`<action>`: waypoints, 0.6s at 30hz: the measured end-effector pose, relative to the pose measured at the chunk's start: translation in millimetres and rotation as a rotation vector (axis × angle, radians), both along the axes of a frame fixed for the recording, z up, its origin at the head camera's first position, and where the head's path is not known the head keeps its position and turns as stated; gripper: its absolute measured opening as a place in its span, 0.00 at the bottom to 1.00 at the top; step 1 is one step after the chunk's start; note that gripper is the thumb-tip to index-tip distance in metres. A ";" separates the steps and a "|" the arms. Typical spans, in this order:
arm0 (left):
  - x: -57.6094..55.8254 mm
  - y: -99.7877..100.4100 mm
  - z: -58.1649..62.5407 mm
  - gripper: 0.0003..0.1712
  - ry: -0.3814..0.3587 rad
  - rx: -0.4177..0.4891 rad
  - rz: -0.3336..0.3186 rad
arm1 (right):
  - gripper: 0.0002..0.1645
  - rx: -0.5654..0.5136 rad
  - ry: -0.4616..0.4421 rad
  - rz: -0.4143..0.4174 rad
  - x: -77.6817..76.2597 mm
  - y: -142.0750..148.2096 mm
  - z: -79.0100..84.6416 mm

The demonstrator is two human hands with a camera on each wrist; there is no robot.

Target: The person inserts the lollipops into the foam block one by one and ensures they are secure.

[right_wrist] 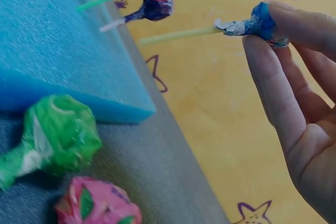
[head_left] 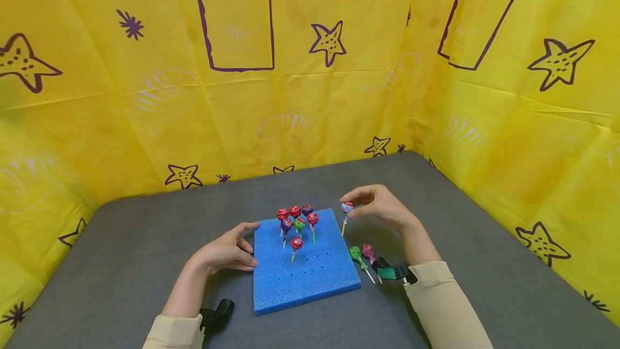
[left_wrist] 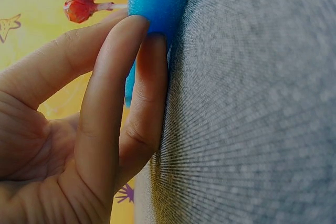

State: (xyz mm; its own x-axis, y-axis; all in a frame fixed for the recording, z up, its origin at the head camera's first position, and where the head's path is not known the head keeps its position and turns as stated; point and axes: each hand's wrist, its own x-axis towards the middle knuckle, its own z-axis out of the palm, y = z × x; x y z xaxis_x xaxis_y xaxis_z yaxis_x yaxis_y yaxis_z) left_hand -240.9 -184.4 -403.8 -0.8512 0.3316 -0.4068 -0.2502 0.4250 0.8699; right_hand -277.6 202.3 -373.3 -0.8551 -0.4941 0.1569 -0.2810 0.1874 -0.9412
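My right hand (head_left: 382, 206) pinches a blue-wrapped lollipop (head_left: 346, 208) by its head between thumb and fingertips. Its pale yellow stick (right_wrist: 181, 35) points down, beside the right edge of a blue foam board (head_left: 334, 271). Several wrapped lollipops stand upright in the board's far half, among them a green lollipop (head_left: 299, 223) and, nearest me, a red lollipop (head_left: 296, 243) on a yellow stick. My left hand (head_left: 227, 249) rests fingertips against the board's left edge, forefinger near the far corner and thumb lower down.
A green lollipop (head_left: 356, 253) and a pink lollipop (head_left: 368, 252) lie on the grey table (head_left: 160, 263), right of the board beneath my right forearm. Rows of small holes mark the board's near half. A yellow patterned cloth (head_left: 300, 96) surrounds the table's back and sides.
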 end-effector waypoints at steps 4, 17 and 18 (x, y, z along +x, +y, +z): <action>-0.3 -0.4 -0.5 0.55 -0.001 -0.003 0.001 | 0.22 0.008 0.008 0.001 -0.6 -7.2 -1.6; 0.0 -0.9 -0.3 0.55 0.002 0.003 -0.002 | 0.22 0.044 0.024 0.063 2.1 -31.0 -4.6; -0.1 -0.9 -0.4 0.55 0.003 0.003 -0.002 | 0.22 0.051 0.022 0.068 2.3 -32.4 -4.9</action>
State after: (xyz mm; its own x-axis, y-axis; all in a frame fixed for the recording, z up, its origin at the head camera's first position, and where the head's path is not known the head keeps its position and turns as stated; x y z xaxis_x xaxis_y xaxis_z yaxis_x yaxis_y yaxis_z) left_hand -241.0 -185.2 -404.2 -0.8516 0.3348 -0.4034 -0.2470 0.4225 0.8721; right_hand -275.2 170.0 -378.2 -0.8158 -0.5590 0.1484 -0.3150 0.2143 -0.9246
